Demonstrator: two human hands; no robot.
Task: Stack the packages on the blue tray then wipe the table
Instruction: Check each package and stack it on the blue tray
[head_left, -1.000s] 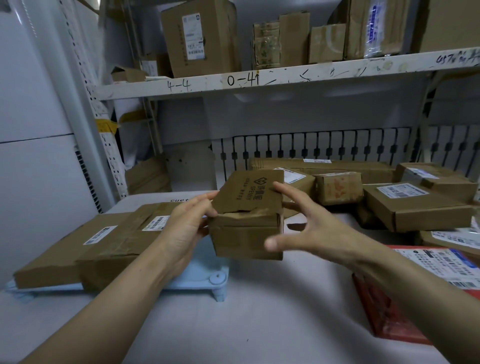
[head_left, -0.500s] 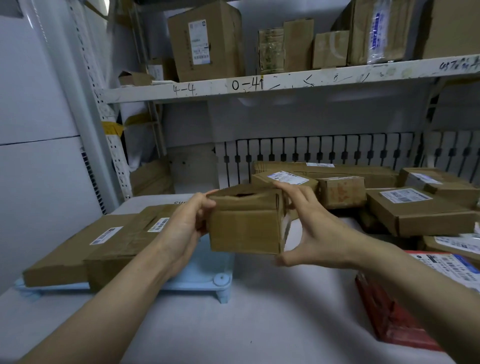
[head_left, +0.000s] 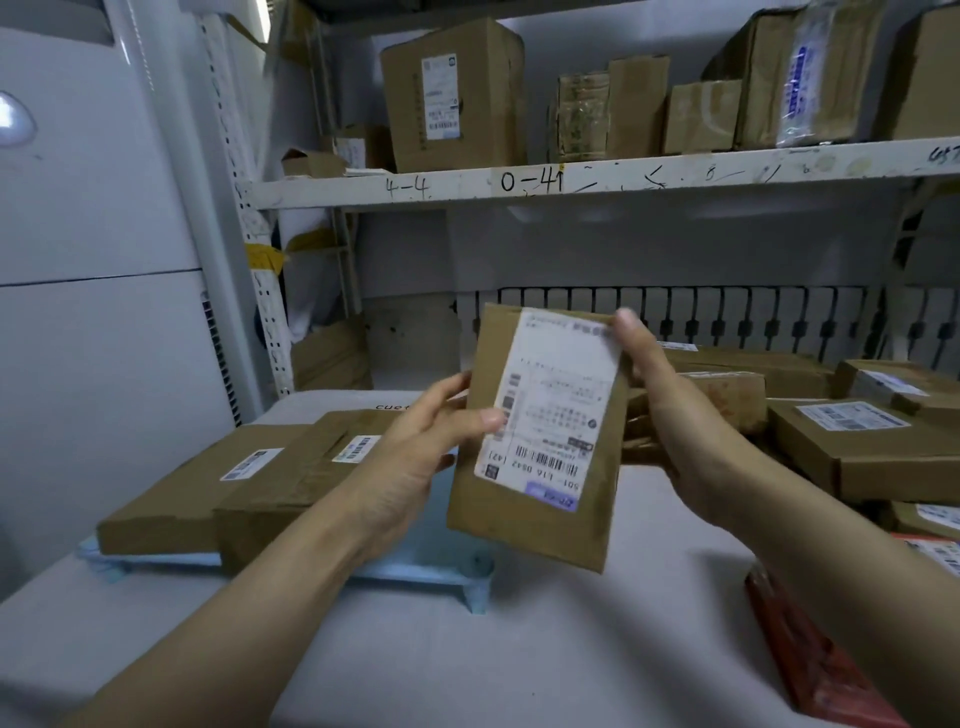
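I hold a brown cardboard package (head_left: 524, 519) upright in the air, its white shipping label facing me. My left hand (head_left: 421, 457) grips its left edge with the thumb across the label. My right hand (head_left: 654, 374) grips its upper right edge, fingers behind. Below and to the left lies the light blue tray (head_left: 447, 571) on the grey table (head_left: 467, 670). Two flat brown packages (head_left: 208, 493) lie side by side on the tray. Several more brown packages (head_left: 857, 447) are piled on the table at the right.
A red package (head_left: 831, 665) lies at the table's right front edge. A white shelf (head_left: 597, 182) loaded with cardboard boxes hangs above the table. A white cabinet (head_left: 93, 312) stands at the left, and a black slotted rail runs behind the pile.
The package has been turned from lying flat to standing upright with its label toward me, and raised. Both hands shifted their hold along its edges.
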